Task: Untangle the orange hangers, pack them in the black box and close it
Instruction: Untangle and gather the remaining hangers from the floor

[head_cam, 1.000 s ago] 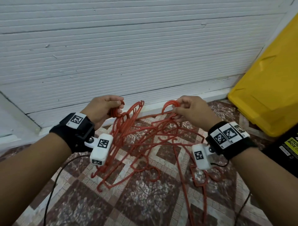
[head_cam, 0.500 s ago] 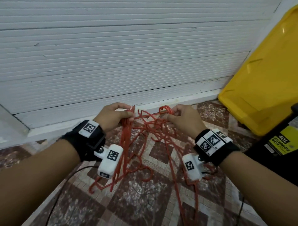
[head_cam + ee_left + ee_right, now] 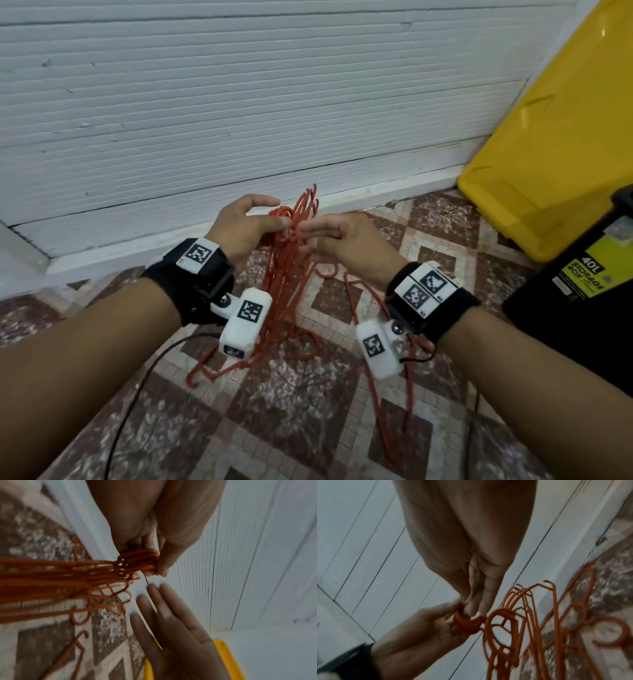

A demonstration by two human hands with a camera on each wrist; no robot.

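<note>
Gripping the hooks of the orange hangers (image 3: 287, 274), the left hand (image 3: 239, 233) curls thumb and fingers round them. Hooks up, bodies hang downward to the tiled floor (image 3: 291, 411). Right hand (image 3: 346, 246) flat, fingers straight, empty, just beside. Black box (image 3: 575, 308) at right.

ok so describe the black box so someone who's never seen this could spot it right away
Start at the white ribbed wall and follow its base to the right-hand corner, where a big yellow lid leans. The black box sits just in front of that lid, at the right edge of the head view beside the right hand. It alone is black, with a yellow label reading "40L storage box".
</note>
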